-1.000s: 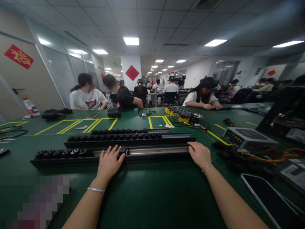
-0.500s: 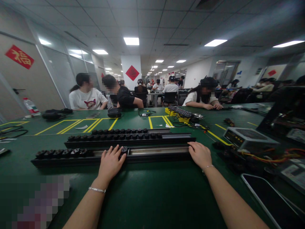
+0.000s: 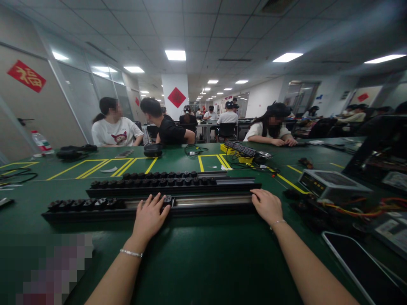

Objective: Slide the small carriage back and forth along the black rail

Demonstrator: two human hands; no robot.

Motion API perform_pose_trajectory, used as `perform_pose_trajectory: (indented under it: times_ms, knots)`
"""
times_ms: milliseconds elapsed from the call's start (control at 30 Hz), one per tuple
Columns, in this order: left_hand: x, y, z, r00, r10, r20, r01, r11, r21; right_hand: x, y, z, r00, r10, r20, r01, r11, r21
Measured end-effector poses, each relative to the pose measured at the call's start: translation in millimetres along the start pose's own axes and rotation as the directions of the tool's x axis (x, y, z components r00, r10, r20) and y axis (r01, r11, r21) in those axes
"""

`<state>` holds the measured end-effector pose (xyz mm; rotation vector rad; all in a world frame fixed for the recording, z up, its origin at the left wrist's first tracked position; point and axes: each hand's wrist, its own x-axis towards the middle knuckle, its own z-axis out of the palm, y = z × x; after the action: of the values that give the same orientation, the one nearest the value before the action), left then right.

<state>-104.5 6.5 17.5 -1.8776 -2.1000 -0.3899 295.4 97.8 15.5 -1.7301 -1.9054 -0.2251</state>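
Black aluminium-look rail (image 3: 210, 204), the nearest of the long strips, lies crosswise on the green mat (image 3: 197, 258) right in front of you. Its left half is filled with dark socket modules (image 3: 82, 204); its right half is bare channel.

Your left hand (image 3: 149, 218) is flat on the rail near its middle, palm down and fingers spread, gripping nothing. The fingertips (image 3: 159, 199) touch the rail beside the last module in the row (image 3: 167, 198).

Your right hand (image 3: 267, 206) lies palm down over the rail's right end. The thumb is hidden, so I can't tell whether the hand closes around the end or only rests on it. There's a thin bracelet on each wrist.

A second rail (image 3: 171, 184) sits parallel just behind the first, with modules along most of its length. A third one (image 3: 178, 174) sits behind that.

To your right:
- a grey power supply box (image 3: 330, 183) with red and yellow wires running off it
- a dark flat screen (image 3: 362, 267) at the near right corner

A water bottle (image 3: 41, 142) stands at the far left edge of the table. Other people sit along the far side, and their hands are well apart from yours.
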Motion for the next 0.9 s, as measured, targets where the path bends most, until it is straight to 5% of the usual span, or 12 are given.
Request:
perform_pose_trajectory:
  times_ms: [900]
  knots:
    - [-1,12,-0.1,1.000,0.010,-0.002,-0.010,1.000,-0.025,-1,-3,-2,1.000,0.020,0.011,-0.020,1.000,-0.011]
